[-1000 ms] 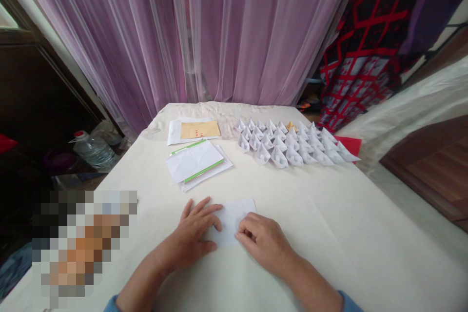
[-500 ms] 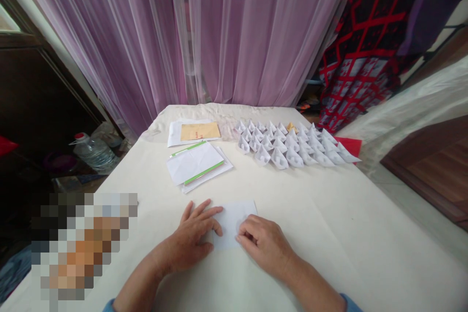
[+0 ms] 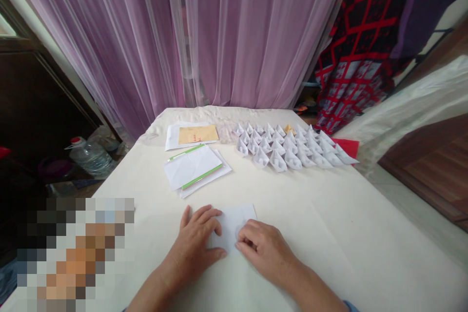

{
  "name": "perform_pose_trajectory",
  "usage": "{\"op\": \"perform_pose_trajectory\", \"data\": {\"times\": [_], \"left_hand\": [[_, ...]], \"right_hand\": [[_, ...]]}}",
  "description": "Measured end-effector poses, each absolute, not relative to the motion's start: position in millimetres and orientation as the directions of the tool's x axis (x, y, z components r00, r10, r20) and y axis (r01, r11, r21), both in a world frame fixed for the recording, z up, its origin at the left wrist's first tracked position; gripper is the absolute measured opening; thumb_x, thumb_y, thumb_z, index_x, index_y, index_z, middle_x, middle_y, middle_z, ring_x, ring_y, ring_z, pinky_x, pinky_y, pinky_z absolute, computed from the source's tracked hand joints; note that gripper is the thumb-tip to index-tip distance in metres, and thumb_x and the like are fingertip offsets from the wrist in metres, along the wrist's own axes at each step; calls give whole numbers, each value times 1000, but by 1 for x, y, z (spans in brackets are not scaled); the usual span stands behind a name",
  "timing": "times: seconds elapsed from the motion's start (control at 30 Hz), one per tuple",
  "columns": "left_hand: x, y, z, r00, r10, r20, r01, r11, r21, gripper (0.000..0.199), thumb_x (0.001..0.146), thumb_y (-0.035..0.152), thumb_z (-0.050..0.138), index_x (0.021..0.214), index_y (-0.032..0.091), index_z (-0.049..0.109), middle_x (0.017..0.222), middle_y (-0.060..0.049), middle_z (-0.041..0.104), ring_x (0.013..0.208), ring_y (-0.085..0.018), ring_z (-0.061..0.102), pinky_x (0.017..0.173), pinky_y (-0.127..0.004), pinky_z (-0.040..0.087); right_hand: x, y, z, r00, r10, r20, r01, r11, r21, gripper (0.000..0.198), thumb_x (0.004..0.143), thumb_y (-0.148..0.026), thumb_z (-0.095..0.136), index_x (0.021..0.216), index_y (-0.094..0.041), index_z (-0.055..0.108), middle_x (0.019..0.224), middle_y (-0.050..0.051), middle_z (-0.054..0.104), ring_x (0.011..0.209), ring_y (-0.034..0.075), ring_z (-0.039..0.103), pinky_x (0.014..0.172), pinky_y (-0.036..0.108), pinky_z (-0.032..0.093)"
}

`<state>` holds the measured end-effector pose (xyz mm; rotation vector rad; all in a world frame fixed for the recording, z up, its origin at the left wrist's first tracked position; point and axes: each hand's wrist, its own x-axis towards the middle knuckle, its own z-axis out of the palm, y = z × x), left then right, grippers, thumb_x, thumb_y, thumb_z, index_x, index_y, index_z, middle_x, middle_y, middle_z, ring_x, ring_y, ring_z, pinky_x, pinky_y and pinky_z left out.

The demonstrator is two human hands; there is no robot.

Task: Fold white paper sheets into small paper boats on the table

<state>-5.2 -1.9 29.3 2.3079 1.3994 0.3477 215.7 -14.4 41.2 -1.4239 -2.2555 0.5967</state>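
Note:
A small sheet of white paper [image 3: 234, 222] lies flat on the white-covered table, close in front of me. My left hand [image 3: 197, 236] rests over its left side, with the fingers spread and the thumb stretched along the near edge. At the right side of the sheet, my right hand [image 3: 261, 243] is closed, its thumb and fingertips pinched together on the paper. Several folded white paper boats [image 3: 278, 148] stand in rows farther back on the right, with one yellow paper boat [image 3: 290, 129] among them.
Left of the boats lies a stack of white papers [image 3: 193, 168] with green strips. Behind it, a tan envelope [image 3: 198, 134] rests on white paper. Something red and flat [image 3: 347, 146] shows past the boats. A water bottle [image 3: 91, 156] stands left of the table; purple curtains [image 3: 237, 34] hang behind.
My left thumb has slid right along the sheet's near edge. The right hand keeps its pinch at the right side. The whole view has shifted slightly.

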Motion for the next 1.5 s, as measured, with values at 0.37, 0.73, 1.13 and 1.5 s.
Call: {"op": "perform_pose_trajectory", "data": {"times": [0.37,0.73,1.13,1.5], "left_hand": [[-12,-1,18,476,879,29,791,-442,423,63,73,34,74,130,30,48,144,-9,49,139,-29,37,116,-57,7],[-25,1,12,607,791,-77,775,-568,276,79,90,55,51,153,34,9,159,-10,20,148,-33,12,115,-62,6],[-25,2,25,566,819,-94,800,-517,304,67,88,22,50,150,35,27,159,-4,22,148,-31,12,114,-64,12],[31,-14,25,568,820,68,805,-571,161,53,98,34,40,148,21,34,154,-6,34,144,-27,28,120,-51,7]], "right_hand": [[203,-32,27,-562,797,222,759,604,-243,66,94,-43,49,150,-13,30,156,14,30,143,29,27,118,52,19],[199,-36,22,-603,797,30,741,574,-349,76,93,-52,49,153,-15,21,158,11,15,147,30,14,119,57,11],[212,-27,34,-391,917,-84,891,354,-285,68,91,-46,54,150,-18,32,157,13,19,145,34,19,115,64,15],[213,-28,30,-403,914,-47,891,380,-247,65,94,-50,45,149,-18,33,157,13,24,145,32,21,114,61,17]]}}
